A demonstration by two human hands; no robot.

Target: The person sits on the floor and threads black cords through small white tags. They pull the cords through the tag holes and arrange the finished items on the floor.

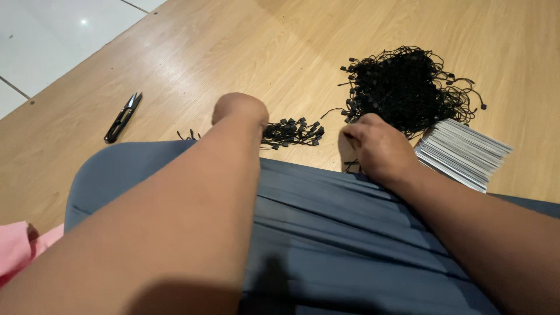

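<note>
Two hands at the black tag strings on a wooden floor.

Left hand (240,109) is curled shut over one end of a small bunch (291,132) of strings, which runs rightward from the fist toward the right hand (378,149). That hand lies knuckles-up, fingers bent, touching the near edge of the big pile (408,87); what it pinches, I cannot tell. Card stack (464,153) sits just right; snips (123,117) well left.
</note>
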